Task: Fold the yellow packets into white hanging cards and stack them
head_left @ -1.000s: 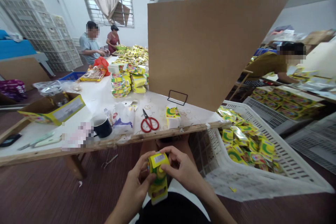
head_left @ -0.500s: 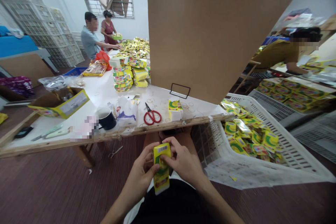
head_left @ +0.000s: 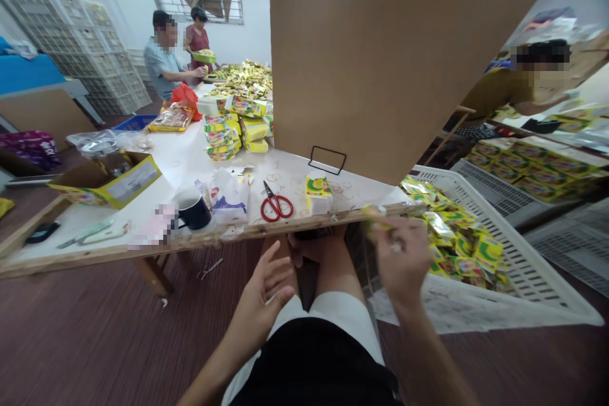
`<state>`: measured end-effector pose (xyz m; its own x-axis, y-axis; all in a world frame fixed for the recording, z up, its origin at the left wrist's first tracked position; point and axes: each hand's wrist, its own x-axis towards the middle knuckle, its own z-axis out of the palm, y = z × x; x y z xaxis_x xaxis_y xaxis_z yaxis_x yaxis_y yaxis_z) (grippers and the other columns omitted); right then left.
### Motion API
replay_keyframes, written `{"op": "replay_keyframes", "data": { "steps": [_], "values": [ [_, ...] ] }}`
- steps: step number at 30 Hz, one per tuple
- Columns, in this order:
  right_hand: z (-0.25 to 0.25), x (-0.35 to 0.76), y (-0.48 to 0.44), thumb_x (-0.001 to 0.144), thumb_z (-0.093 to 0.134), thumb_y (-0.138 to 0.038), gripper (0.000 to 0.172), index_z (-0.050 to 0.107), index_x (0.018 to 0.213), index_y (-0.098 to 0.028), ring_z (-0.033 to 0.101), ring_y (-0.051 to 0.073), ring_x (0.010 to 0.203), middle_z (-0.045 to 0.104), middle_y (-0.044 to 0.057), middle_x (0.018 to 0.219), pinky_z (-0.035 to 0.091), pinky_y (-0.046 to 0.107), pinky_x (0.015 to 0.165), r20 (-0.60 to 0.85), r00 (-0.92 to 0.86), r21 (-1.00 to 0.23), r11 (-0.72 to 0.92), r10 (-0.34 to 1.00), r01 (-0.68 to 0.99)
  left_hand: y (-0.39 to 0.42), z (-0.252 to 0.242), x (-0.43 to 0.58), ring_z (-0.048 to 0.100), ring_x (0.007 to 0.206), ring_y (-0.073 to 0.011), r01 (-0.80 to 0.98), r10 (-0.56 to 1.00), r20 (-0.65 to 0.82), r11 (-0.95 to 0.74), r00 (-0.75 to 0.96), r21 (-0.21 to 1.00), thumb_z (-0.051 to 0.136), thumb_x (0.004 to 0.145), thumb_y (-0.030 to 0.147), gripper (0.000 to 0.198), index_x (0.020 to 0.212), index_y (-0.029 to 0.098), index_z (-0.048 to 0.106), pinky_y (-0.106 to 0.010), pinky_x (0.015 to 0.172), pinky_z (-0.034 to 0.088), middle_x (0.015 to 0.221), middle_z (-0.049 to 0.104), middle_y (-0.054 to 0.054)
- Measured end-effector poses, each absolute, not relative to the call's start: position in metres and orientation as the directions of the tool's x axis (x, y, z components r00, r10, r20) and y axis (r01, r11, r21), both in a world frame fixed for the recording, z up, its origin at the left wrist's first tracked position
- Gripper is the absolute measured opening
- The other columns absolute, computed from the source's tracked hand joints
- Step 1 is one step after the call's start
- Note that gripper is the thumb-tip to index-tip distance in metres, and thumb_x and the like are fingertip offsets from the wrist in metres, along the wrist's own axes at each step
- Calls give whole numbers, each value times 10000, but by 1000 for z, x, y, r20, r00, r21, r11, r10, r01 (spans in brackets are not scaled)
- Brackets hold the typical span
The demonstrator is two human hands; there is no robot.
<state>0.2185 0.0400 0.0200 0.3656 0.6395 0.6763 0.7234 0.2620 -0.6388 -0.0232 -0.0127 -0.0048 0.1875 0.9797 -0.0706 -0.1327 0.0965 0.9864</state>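
My left hand is above my lap with its fingers apart and nothing in it. My right hand is at the near left side of a white plastic crate, smeared by motion. Its fingers are closed on a yellow packet, seen as a blurred strip. Inside the crate lies a heap of yellow and green packets. On the table edge ahead stand a small stack of yellow-topped cards and red-handled scissors.
A large brown cardboard sheet rises from the white table. A dark mug, a plastic bag and an open yellow box stand to the left. Bundled packets are farther back. Two people work behind them, another at right.
My hands have parted. My right hand has carried the yellow packet rightward from my lap to the crate; my left hand has let go and opened.
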Motion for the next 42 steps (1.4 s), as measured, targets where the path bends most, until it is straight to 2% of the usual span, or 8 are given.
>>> {"op": "replay_keyframes", "data": {
  "steps": [3, 10, 17, 25, 32, 37, 39, 42],
  "values": [
    [24, 251, 72, 791, 602, -385, 370, 658, 1071, -151, 440, 327, 1124, 524, 162, 1177, 271, 536, 976, 792, 335, -424, 63, 511, 904, -9, -7, -21, 567, 1120, -265, -84, 980, -97, 112, 173, 990, 617, 809, 280, 606, 1343, 186, 346, -436, 983, 409, 1249, 540, -174],
    [-13, 177, 167, 794, 592, -427, 492, 549, 1213, -172, 401, 282, 1212, 507, 133, 1314, 273, 428, 976, 471, -1, -357, 192, 882, 914, -8, -9, -13, 613, 1037, -247, -26, 976, -104, 111, 193, 994, 637, 789, 295, 448, 1202, 167, 521, -407, 933, 453, 1117, 634, -143],
    [-10, 159, 176, 901, 440, -310, 314, 683, 803, -136, 591, 243, 878, 693, 131, 821, 292, 392, 900, 373, -15, -362, 161, 928, 918, 0, -15, -26, 638, 987, -263, -178, 980, -154, 176, 129, 968, 676, 763, 351, 397, 1092, 139, 617, -408, 907, 463, 1023, 694, -146],
    [-12, 161, 168, 809, 585, -433, 526, 526, 1239, -136, 369, 299, 1264, 461, 157, 1368, 219, 436, 1014, 503, -47, -323, 238, 863, 916, 4, -16, -18, 666, 951, -268, -308, 943, -287, 327, 170, 893, 662, 779, 388, 431, 1109, 115, 618, -425, 908, 469, 1070, 688, -172],
    [-2, 160, 190, 868, 490, -244, 236, 667, 810, -100, 609, 272, 856, 681, 178, 817, 389, 385, 815, 364, -30, -369, 173, 931, 913, 4, -13, -26, 669, 932, -275, -302, 958, -265, 286, 111, 909, 712, 723, 404, 464, 1064, 96, 645, -401, 878, 490, 990, 712, -173],
    [17, 140, 108, 940, 389, -268, 257, 630, 893, -191, 578, 185, 1009, 673, 82, 1019, 367, 339, 931, 516, -104, -405, 349, 851, 845, 9, -11, -29, 640, 1019, -292, -509, 937, -325, 343, 128, 789, 636, 775, 468, 544, 1166, 94, 583, -424, 927, 467, 1118, 667, -192],
    [13, 126, 64, 909, 458, -234, 177, 622, 849, -205, 612, 175, 937, 696, 61, 953, 401, 347, 891, 670, -266, -435, 657, 693, 616, 10, -9, -29, 616, 1066, -277, -623, 928, -348, 351, 131, 699, 545, 832, 494, 541, 1204, 102, 552, -422, 956, 454, 1156, 650, -178],
    [0, 109, 16, 868, 521, -183, 93, 607, 845, -210, 645, 158, 830, 715, 46, 887, 457, 325, 769, 736, -328, -486, 799, 593, 354, 9, -3, -30, 584, 1120, -251, -705, 922, -363, 348, 138, 617, 454, 900, 434, 467, 1229, 112, 535, -399, 993, 433, 1167, 650, -141]
  ]
}}
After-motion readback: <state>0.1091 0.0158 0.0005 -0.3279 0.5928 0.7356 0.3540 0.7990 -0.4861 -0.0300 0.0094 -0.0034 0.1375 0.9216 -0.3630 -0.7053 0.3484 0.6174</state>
